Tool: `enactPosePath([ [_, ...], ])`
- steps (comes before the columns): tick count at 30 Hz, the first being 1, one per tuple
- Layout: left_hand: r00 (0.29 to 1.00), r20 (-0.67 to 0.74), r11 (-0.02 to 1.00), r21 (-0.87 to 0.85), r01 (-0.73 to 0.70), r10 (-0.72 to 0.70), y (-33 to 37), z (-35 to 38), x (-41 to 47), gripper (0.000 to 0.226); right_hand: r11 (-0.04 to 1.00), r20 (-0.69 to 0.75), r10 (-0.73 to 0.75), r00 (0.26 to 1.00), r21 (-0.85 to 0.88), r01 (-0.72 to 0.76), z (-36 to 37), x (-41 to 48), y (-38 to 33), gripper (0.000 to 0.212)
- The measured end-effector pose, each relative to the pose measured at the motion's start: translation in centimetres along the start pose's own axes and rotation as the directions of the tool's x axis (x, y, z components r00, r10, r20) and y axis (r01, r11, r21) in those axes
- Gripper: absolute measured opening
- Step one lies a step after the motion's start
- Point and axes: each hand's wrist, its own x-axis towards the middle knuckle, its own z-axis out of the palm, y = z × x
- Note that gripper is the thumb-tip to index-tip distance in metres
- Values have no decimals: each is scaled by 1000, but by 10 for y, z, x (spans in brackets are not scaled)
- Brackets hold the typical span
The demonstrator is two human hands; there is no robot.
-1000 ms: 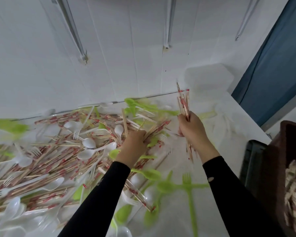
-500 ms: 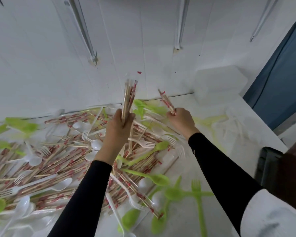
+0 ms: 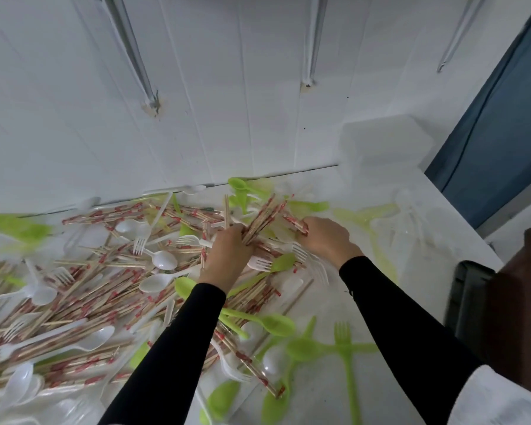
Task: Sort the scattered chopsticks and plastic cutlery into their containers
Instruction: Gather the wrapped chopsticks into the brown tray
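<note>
A big heap of paper-wrapped chopsticks (image 3: 83,289) mixed with white plastic spoons (image 3: 164,259), white forks and green cutlery (image 3: 273,323) covers the white table (image 3: 411,271). My left hand (image 3: 227,256) grips a bundle of wrapped chopsticks (image 3: 262,219) that slants up to the right, low over the heap. My right hand (image 3: 325,237) is down on the pile just to the right, its fingers curled round a few wrapped chopsticks (image 3: 294,222). Both arms wear black sleeves.
A clear lidded plastic container (image 3: 383,148) stands at the table's back right by the white wall. A dark bin (image 3: 469,299) and a brown box (image 3: 521,302) sit off the table's right edge. Green forks (image 3: 345,357) lie near the front.
My left hand has lowered its upright chopstick bundle down and to the right onto the heap. My right hand has dropped from holding chopsticks in the air to the pile beside the left hand.
</note>
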Motion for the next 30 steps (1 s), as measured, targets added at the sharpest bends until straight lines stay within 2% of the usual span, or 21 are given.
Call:
enactPosePath([
  [2, 1000, -22, 999, -36, 0, -1, 1, -5, -1, 14, 999, -37, -16, 999, 27, 17, 1, -2, 1, 24],
  [4, 998, -60, 996, -88, 2, -8, -1, -12, -1, 24, 999, -9, 3, 1000, 55, -2, -1, -4, 3, 29],
  [6, 994, -105, 979, -203, 13, -35, -3, -25, -3, 17, 996, 48, 42, 998, 73, -46, -3, -6, 6, 25],
  [8, 984, -146, 925, -378, 41, -104, -4, -37, -5, 15, 993, 90, 60, 994, 98, -68, -5, -9, 11, 16],
  [10, 967, -205, 859, -511, 25, -150, -6, -50, -10, 18, 982, 109, 65, 992, 167, -83, -9, -17, 19, 17],
  [13, 958, -253, 742, -667, -71, -136, -2, -67, -19, 19, 921, 80, 27, 996, 386, -56, -20, -38, 25, 17],
  [14, 958, -267, 688, -715, -124, -105, 3, -71, -24, 18, 851, 49, 26, 998, 523, -48, -24, -46, 25, 18],
  [16, 950, -310, 597, -771, -222, -47, 17, -77, -34, 18, 599, 8, 66, 998, 799, -46, -32, -63, 20, 18],
  [18, 929, -369, 551, -778, -302, -11, 32, -78, -43, 16, 377, -49, 114, 992, 926, 3, -40, -79, 15, 17],
  [20, 920, -391, 523, -778, -350, 34, 48, -71, -52, 16, 234, -157, 158, 975, 965, 117, -47, -94, 11, 14],
  [21, 921, -384, 527, -771, -356, 61, 57, -64, -56, 18, 216, -223, 177, 959, 959, 183, -47, -98, 11, 13],
  [23, 933, -345, 558, -757, -341, 102, 73, -45, -66, 22, 247, -345, 206, 916, 924, 292, -47, -109, 11, 12],
  [25, 935, -321, 561, -751, -349, 152, 86, -20, -76, 19, 251, -415, 250, 875, 900, 356, -41, -120, 10, 18],
  [27, 940, -297, 532, -775, -341, 170, 94, 7, -85, 18, 262, -452, 298, 841, 886, 383, -30, -130, 11, 25],
  [30, 963, -208, 538, -799, -270, 174, 91, 43, -93, 17, 305, -466, 336, 819, 876, 374, -7, -137, 14, 20],
])
